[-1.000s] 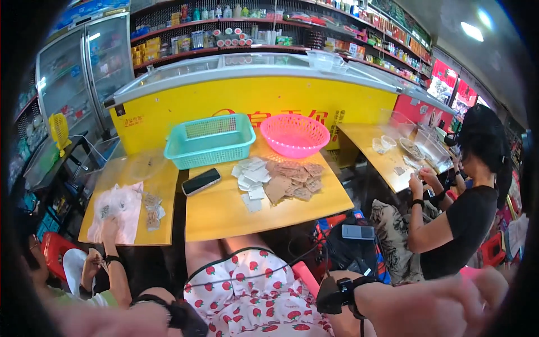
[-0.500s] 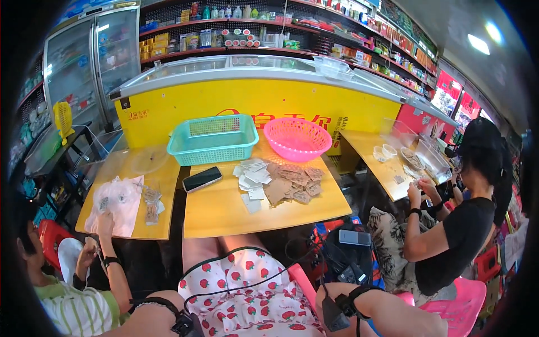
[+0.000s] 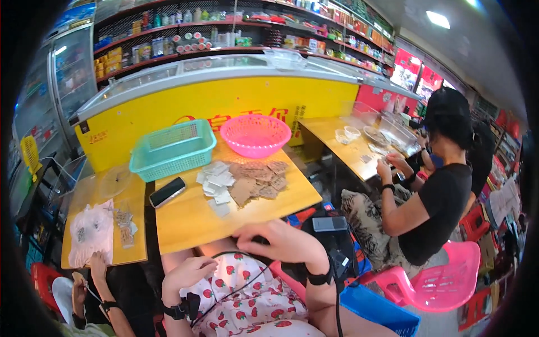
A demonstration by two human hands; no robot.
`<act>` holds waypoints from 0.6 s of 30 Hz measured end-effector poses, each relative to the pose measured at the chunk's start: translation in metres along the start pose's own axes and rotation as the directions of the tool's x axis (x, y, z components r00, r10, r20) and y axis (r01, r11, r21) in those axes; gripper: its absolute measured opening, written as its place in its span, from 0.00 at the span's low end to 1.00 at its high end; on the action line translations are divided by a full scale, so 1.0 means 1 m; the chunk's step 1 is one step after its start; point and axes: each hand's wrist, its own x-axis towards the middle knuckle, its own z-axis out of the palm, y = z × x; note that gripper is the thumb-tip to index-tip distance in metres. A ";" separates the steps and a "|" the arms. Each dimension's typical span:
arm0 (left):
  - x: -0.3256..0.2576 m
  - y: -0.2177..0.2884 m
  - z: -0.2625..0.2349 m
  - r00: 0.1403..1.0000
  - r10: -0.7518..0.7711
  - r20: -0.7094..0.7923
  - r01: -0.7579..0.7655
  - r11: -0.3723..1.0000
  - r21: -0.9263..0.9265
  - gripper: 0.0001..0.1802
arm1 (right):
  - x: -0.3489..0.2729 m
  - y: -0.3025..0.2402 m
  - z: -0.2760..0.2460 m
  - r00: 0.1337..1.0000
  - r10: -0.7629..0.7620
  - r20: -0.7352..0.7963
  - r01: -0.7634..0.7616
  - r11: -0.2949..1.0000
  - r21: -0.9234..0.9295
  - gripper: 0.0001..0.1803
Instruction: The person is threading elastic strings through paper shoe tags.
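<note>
I saw the left hand (image 3: 193, 273) slack and empty over strawberry-print clothing (image 3: 264, 310), the right hand (image 3: 276, 239) loosely curled around nothing beside the wooden table's (image 3: 185, 226) front edge. White cards (image 3: 216, 181) and brown cards (image 3: 259, 183) lay mid-table, presumably for easy reach; teal and pink baskets (image 3: 255, 147) stood behind, likely saving space.
</note>
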 end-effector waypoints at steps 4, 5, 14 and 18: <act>0.028 -0.065 0.028 0.996 -0.034 -0.086 0.039 0.998 0.058 0.17 | 0.005 0.011 -0.001 0.996 0.072 -0.051 -0.062 0.982 0.177 0.14; 0.037 -0.085 0.038 0.997 -0.034 -0.066 0.039 0.997 0.065 0.17 | 0.004 0.011 -0.002 0.998 0.061 -0.024 -0.055 0.975 0.215 0.14; 0.084 -0.163 0.077 0.866 0.133 -0.481 0.383 0.443 0.811 0.22 | -0.001 0.022 -0.005 0.999 0.022 -0.029 -0.014 0.962 0.273 0.14; 0.087 -0.120 0.061 0.960 -0.246 -0.132 0.225 0.403 0.887 0.28 | -0.005 0.030 -0.005 0.997 0.074 0.007 -0.072 0.937 0.341 0.14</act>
